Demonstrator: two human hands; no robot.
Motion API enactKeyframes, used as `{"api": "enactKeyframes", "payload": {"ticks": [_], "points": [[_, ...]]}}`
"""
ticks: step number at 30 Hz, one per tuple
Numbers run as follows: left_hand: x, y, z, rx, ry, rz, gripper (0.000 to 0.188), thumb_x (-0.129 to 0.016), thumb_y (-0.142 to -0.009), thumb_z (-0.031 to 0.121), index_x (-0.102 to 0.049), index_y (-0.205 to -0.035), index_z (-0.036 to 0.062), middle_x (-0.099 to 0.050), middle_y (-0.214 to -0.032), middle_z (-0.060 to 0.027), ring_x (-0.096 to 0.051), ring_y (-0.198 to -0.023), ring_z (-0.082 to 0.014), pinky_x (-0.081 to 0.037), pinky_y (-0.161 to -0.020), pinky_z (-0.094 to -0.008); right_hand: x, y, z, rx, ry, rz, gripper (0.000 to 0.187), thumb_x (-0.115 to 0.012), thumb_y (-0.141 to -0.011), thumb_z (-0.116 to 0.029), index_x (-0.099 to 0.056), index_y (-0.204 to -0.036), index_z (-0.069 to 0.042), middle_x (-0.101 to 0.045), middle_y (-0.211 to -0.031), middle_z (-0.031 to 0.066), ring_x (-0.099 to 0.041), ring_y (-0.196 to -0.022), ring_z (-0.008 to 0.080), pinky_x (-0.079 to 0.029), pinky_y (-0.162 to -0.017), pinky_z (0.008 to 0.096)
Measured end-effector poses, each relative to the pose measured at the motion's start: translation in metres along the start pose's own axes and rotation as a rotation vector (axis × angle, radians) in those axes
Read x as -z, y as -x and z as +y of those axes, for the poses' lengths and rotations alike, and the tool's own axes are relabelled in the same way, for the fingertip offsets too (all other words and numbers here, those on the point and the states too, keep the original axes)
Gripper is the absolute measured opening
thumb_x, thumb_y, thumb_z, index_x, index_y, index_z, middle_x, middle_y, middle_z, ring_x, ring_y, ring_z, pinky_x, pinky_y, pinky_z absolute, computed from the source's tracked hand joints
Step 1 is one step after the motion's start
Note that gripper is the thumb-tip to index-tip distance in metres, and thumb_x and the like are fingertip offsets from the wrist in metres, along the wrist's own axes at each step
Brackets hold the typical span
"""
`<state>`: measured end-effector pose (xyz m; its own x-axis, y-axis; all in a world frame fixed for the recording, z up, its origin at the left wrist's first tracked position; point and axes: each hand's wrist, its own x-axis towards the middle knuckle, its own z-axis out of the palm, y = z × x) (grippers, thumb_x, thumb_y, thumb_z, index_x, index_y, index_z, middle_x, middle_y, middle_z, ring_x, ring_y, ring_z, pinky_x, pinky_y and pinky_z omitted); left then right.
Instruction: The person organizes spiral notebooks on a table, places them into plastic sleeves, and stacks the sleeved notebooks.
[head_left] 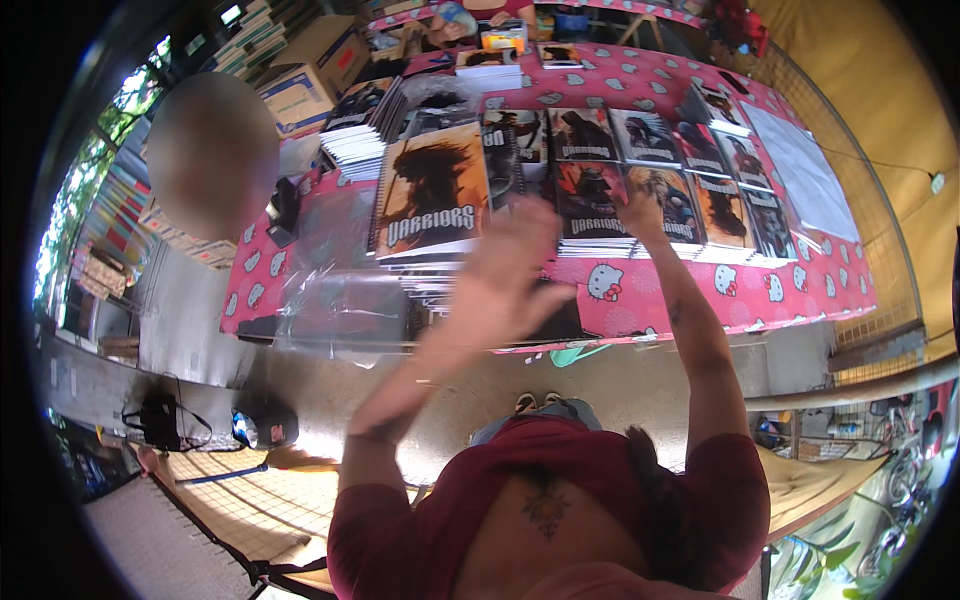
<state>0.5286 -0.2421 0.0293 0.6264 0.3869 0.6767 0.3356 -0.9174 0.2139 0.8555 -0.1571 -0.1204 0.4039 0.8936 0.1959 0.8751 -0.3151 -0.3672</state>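
In the middle, my left hand (510, 265) is raised in front of a stack of spiral notebooks. It is smeared by motion, but its thumb stands out from the stretched fingers and nothing shows in it. Beside it, a spiral notebook with an orange cover (433, 190) lies on top of the stack. My right hand (643, 210) is over the rows of notebooks, its bent fingers drawn together between a notebook with a red, armoured figure (588, 190) and an orange-brown notebook (672, 200). Whatever those fingers grip is hidden.
A pink patterned cloth (690, 285) covers the table. Clear plastic wrap (335, 290) hangs over the front left edge. More notebooks (365, 125) are stacked behind, near cardboard boxes (315, 75). Another person (490, 10) is across the table; someone's blurred head is at left.
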Motion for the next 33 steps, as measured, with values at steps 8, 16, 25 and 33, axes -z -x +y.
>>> {"api": "enactKeyframes", "payload": {"ticks": [8,16,25,33], "points": [[-0.247,0.013,-0.058,0.09,-0.398,-0.165,0.049,-0.07,-0.077,0.027,-0.058,-0.117,0.0006,-0.061,-0.108,-0.0177,-0.057,-0.11,-0.0375,-0.042,-0.097,-0.0454,-0.01,0.013,0.046,-0.14,0.12,0.055,0.048,-0.058,-0.089,-0.042,-0.055,-0.121,-0.005,-0.048,-0.133,0.0145,-0.047,-0.124,0.035,-0.04,-0.093,0.0605],[-0.068,-0.036,0.019,0.469,0.111,0.08,0.013,-0.055,-0.088,0.012,-0.061,-0.088,-0.0003,-0.063,-0.069,-0.0136,-0.062,-0.058,-0.0241,-0.047,-0.046,-0.0379,0.015,-0.009,0.055,0.007,0.23,-0.145,0.031,-0.064,-0.084,-0.026,-0.064,-0.102,0.0,-0.066,-0.102,0.02,-0.067,-0.09,0.0364,-0.056,-0.08,0.0411],[0.125,-0.035,-0.017,0.048,-0.525,0.746,0.033,-0.055,-0.087,-0.003,-0.06,-0.12,-0.0013,-0.062,-0.12,-0.0158,-0.061,-0.109,-0.0257,-0.046,-0.093,-0.0328,0.146,0.003,-0.15,0.841,-0.635,0.502,0.041,-0.062,-0.072,0.0,-0.063,-0.113,-0.006,-0.063,-0.1,0.0142,-0.062,-0.086,0.0283,-0.051,-0.078,0.0365],[0.128,0.021,-0.093,0.219,-0.186,-0.245,0.034,-0.055,-0.094,0.018,-0.061,-0.124,0.0014,-0.057,-0.132,-0.0137,-0.059,-0.116,-0.0277,-0.045,-0.1,-0.0371,0.058,-0.062,-0.149,0.812,-0.72,0.016,0.042,-0.054,-0.07,0.009,-0.067,-0.107,-0.006,-0.066,-0.107,0.0123,-0.063,-0.096,0.0278,-0.046,-0.089,0.0376]]}}
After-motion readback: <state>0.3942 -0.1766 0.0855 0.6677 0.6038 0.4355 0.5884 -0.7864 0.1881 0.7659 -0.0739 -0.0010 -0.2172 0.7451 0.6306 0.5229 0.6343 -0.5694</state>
